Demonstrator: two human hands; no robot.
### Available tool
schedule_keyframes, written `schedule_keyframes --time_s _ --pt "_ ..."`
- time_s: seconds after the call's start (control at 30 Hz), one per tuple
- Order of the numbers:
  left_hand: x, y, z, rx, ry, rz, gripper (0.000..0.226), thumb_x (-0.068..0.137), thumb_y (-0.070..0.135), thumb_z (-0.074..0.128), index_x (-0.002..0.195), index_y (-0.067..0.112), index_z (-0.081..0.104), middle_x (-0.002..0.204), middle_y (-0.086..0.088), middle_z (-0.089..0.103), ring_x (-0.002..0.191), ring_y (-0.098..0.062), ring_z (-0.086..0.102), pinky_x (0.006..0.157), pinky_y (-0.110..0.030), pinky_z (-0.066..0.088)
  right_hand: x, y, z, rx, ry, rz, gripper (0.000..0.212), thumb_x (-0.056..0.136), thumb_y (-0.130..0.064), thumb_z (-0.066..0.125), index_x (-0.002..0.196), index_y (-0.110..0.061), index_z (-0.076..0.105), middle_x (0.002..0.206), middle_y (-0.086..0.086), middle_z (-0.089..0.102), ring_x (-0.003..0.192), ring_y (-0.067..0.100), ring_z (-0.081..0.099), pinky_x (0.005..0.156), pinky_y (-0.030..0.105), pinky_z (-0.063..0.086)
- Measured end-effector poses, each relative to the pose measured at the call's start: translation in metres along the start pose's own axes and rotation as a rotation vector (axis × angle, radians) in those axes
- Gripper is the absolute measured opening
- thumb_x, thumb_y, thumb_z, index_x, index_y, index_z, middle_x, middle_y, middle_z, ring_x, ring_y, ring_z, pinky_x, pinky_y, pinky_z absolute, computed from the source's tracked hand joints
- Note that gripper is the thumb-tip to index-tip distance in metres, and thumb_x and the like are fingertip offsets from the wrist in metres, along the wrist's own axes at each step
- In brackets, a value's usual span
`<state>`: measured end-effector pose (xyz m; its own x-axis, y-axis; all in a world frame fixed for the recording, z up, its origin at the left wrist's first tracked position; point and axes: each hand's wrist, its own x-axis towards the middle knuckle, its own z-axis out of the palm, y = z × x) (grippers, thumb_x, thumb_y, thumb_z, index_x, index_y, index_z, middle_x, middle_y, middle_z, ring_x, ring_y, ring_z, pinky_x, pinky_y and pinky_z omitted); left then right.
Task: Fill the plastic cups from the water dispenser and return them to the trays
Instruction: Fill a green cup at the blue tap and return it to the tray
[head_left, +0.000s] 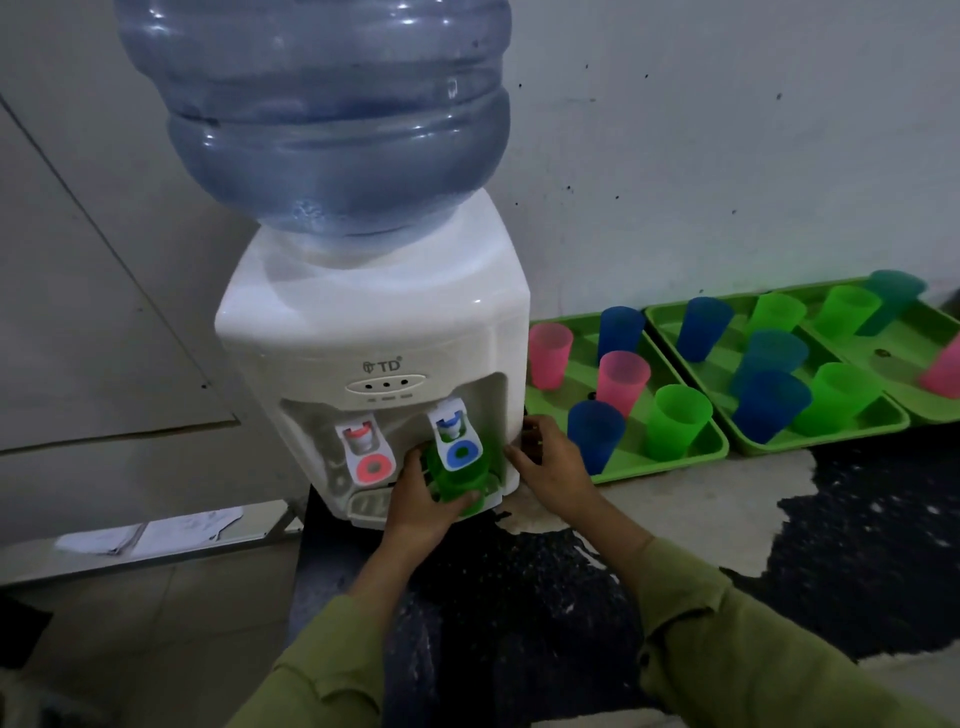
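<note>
A white water dispenser (374, 322) with a big blue bottle (332, 114) on top stands on a dark counter. My left hand (423, 501) grips a green cup (460, 486) under the blue tap (457, 436). My right hand (550, 462) rests against the dispenser's right front corner, fingers loosely curled, holding nothing. A red tap (366, 447) hangs to the left. Three green trays sit to the right; the nearest tray (675, 460) carries pink, blue and green cups, such as a green one (675, 421) and a blue one (595, 434).
The middle tray (810, 441) and far tray (904, 353) hold several more cups along the white wall. The counter surface (701, 514) is worn, with pale and dark patches. Papers (150, 535) lie on a low ledge at the left.
</note>
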<state>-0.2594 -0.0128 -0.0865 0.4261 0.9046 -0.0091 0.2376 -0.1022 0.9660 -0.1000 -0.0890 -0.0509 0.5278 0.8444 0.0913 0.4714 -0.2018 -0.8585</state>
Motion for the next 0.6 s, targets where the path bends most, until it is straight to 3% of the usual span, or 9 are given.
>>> schedule_keyframes --time_s 0.1,0.2,0.23,0.3,0.4,0.47,0.53,0.6 --pt "0.0 0.001 -0.002 0.03 -0.008 0.014 0.077 0.061 0.006 0.085 0.124 0.014 0.041 0.113 0.005 0.055 0.095 0.003 0.055 0.069 -0.005 0.048 -0.005 0.003 0.005 -0.013 0.035 0.02 0.033 0.085 -0.018 0.066 0.113 -0.007 0.052 0.1 0.011 0.064 0.089 0.024 0.061 0.08 0.036 0.052" --pt "-0.001 0.005 -0.002 0.06 -0.01 0.024 0.078 0.063 0.007 0.084 0.127 0.01 0.041 0.113 0.002 0.057 0.095 -0.007 0.058 0.069 -0.006 0.049 -0.009 -0.001 0.007 -0.036 0.19 -0.043 0.012 0.085 -0.017 0.064 0.094 -0.015 0.056 0.085 -0.001 0.06 0.072 0.006 0.054 0.065 0.008 0.044" --pt "-0.001 0.006 -0.002 0.07 -0.006 0.028 0.075 0.063 0.007 0.084 0.126 0.01 0.042 0.112 0.001 0.058 0.094 -0.007 0.058 0.068 -0.005 0.048 -0.01 -0.004 0.008 -0.068 0.201 -0.088 0.008 0.085 -0.015 0.063 0.092 -0.015 0.058 0.084 -0.001 0.061 0.069 0.001 0.051 0.061 0.005 0.04" --pt "0.0 0.008 -0.002 0.09 -0.005 0.035 0.069 0.064 0.006 0.083 0.122 0.009 0.045 0.109 0.0 0.059 0.089 0.0 0.057 0.066 -0.003 0.046 -0.009 -0.01 0.011 -0.138 0.121 -0.167 0.014 0.086 -0.015 0.062 0.098 -0.011 0.065 0.087 0.004 0.067 0.069 0.006 0.056 0.06 0.008 0.036" --pt "0.002 0.01 -0.002 0.141 -0.006 0.026 0.063 0.065 0.003 0.081 0.117 0.007 0.046 0.106 -0.001 0.058 0.084 0.008 0.053 0.062 -0.001 0.044 -0.002 -0.021 0.016 -0.203 -0.053 -0.143 0.023 0.088 -0.026 0.06 0.104 -0.011 0.068 0.084 0.012 0.071 0.07 0.022 0.061 0.06 0.026 0.042" --pt "0.003 0.011 -0.003 0.17 0.002 0.022 0.061 0.065 0.004 0.081 0.115 0.007 0.046 0.106 -0.002 0.059 0.084 -0.001 0.057 0.069 -0.008 0.048 0.003 -0.026 0.017 -0.217 -0.099 -0.083 0.024 0.089 -0.028 0.06 0.102 -0.011 0.069 0.086 0.013 0.071 0.075 0.025 0.063 0.064 0.031 0.048" --pt "0.003 0.011 -0.003 0.198 0.011 0.021 0.062 0.064 0.006 0.082 0.114 0.007 0.046 0.108 -0.005 0.061 0.091 -0.014 0.059 0.079 -0.025 0.052 0.005 -0.029 0.017 -0.207 -0.116 -0.031 0.022 0.088 -0.027 0.061 0.099 -0.01 0.07 0.089 0.012 0.07 0.08 0.025 0.062 0.068 0.03 0.047" --pt "0.003 0.012 -0.004 0.213 0.007 0.025 0.06 0.063 0.008 0.083 0.111 0.01 0.047 0.106 -0.003 0.062 0.088 -0.013 0.06 0.074 -0.021 0.05 0.002 -0.031 0.014 -0.218 -0.155 -0.029 0.02 0.088 -0.026 0.061 0.092 -0.009 0.07 0.082 0.012 0.068 0.073 0.022 0.059 0.06 0.026 0.039"
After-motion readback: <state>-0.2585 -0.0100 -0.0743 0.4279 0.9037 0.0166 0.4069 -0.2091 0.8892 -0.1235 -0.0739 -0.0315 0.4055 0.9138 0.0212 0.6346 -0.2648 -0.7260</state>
